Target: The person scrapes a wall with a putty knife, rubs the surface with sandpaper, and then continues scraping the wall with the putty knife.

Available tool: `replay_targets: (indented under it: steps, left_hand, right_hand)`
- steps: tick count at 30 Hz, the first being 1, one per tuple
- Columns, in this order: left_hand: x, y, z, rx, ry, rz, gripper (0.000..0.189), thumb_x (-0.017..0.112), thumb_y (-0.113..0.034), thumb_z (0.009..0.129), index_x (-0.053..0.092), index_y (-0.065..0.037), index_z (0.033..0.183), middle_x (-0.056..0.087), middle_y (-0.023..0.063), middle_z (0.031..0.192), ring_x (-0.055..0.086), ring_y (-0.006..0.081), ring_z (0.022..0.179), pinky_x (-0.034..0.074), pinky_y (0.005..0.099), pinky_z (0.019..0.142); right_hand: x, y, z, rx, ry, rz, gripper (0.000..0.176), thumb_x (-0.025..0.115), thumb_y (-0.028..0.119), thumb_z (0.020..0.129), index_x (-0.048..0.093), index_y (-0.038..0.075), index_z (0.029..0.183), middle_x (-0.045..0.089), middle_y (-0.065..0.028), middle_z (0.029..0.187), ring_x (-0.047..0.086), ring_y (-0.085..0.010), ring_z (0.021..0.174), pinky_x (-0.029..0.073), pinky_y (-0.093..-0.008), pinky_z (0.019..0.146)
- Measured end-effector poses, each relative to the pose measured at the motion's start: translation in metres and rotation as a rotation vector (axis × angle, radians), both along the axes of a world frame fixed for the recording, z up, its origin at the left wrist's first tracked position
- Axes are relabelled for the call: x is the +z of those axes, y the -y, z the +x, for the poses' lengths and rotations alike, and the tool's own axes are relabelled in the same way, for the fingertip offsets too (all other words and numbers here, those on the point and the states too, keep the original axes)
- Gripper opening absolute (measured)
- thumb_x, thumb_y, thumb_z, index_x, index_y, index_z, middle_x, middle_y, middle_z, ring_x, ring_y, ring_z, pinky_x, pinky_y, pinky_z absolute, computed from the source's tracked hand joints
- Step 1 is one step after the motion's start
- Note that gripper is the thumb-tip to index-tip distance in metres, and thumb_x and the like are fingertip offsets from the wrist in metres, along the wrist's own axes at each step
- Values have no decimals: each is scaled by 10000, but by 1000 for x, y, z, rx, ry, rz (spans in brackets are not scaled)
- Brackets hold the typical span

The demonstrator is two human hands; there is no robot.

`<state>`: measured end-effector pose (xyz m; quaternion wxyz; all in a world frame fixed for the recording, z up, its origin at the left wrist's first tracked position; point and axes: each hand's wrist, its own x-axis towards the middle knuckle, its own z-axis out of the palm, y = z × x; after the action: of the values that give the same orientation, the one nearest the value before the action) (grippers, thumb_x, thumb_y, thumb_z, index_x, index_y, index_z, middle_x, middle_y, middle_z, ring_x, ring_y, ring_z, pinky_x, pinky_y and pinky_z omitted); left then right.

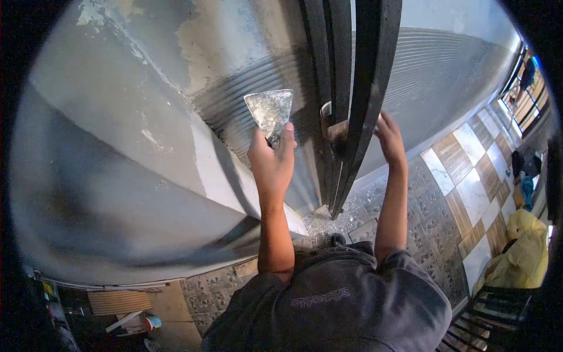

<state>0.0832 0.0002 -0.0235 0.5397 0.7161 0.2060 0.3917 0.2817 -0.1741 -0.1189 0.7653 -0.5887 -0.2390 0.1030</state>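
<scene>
My left hand [273, 163] is closed around a putty knife [270, 112], its wide blade pointing up and smeared with pale, dried material. Behind the blade is a grey wall [229, 94] with a ribbed band across it. My right hand [389, 139] is at the edge of a black metal door [369, 76], its fingers bent against that edge; their tips and the thumb are partly hidden. On the door, between my hands, there is a lock box [338, 137], with a small shiny metal piece [326, 109] beside it.
Pale debris [346, 212] lies on patterned grey floor tiles by the door's foot. Brown and white tiles [469, 176] stretch off to the right. A yellow plastic sheet [516, 252] is at the right, above a dark slatted rack [492, 317]. Cardboard [176, 311] lies at lower left.
</scene>
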Motion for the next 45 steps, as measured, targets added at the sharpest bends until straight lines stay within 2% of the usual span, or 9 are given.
replay_targets:
  steps: [12, 18, 21, 23, 30, 32, 35, 38, 45]
  left_hand:
    - [-11, -8, 9, -75, -78, 172, 193, 633, -171, 815, 639, 11, 881, 646, 59, 797, 577, 123, 636, 457, 272, 608]
    - [-35, -11, 51, -336, 69, -30, 178, 632, -137, 808, 663, -27, 946, 670, 57, 902, 585, 112, 861, 436, 254, 768]
    - [-30, -14, 57, -337, 158, 164, 202, 633, -133, 801, 650, -26, 971, 670, 84, 905, 597, 138, 848, 446, 266, 767]
    - [-12, -7, 48, -230, -136, 222, 234, 639, -134, 789, 630, -3, 983, 671, 110, 879, 611, 168, 807, 456, 286, 736]
    - [-33, -20, 56, -224, -217, 358, 233, 633, -116, 781, 619, 22, 969, 669, 114, 830, 593, 142, 727, 458, 290, 690]
    - [-43, -25, 51, -233, 48, 87, 230, 623, -105, 785, 619, 28, 972, 665, 95, 827, 580, 121, 720, 457, 272, 686]
    - [-9, -16, 29, -103, 56, 98, 225, 676, -136, 775, 595, -7, 941, 594, -9, 767, 500, 72, 545, 408, 222, 489]
    - [7, -14, 10, -5, 150, 114, 221, 674, -127, 775, 587, -4, 936, 589, -4, 748, 461, 50, 514, 366, 208, 440]
    - [20, -6, -10, -6, 167, 35, 218, 663, -118, 777, 593, -25, 961, 588, 7, 750, 461, 44, 512, 359, 193, 438]
  right_hand:
    - [64, -8, 11, 105, 495, -309, 237, 531, 138, 880, 584, -32, 1036, 620, -91, 975, 572, -160, 953, 447, -308, 842]
    - [26, 15, -19, -309, 146, 63, 244, 521, 183, 893, 597, -42, 947, 620, -88, 875, 598, -159, 806, 484, -281, 707]
    - [-8, 30, -20, -433, -73, 75, 262, 522, 210, 897, 602, -37, 932, 611, -98, 840, 591, -151, 737, 484, -269, 653]
    - [-11, 39, -20, -491, -89, 158, 267, 523, 228, 896, 598, -27, 919, 591, -83, 785, 579, -144, 697, 477, -269, 633]
    - [10, 55, -30, -613, -109, 305, 251, 513, 225, 901, 578, -17, 885, 542, -46, 723, 554, -136, 670, 458, -263, 607]
    - [17, 54, -35, -635, -113, 323, 254, 514, 222, 901, 574, -23, 882, 537, -51, 723, 551, -136, 671, 456, -262, 610]
    - [36, 47, -52, -813, -10, 330, 241, 493, 212, 915, 561, -18, 881, 533, -60, 705, 522, -137, 660, 429, -266, 625]
    - [54, 38, -74, -900, 141, 385, 257, 464, 209, 910, 555, -21, 841, 538, -68, 708, 529, -129, 647, 430, -262, 606]
    - [73, -4, -140, -572, 362, 507, 211, 439, 149, 897, 472, -5, 757, 530, -107, 684, 477, -160, 596, 412, -284, 576]
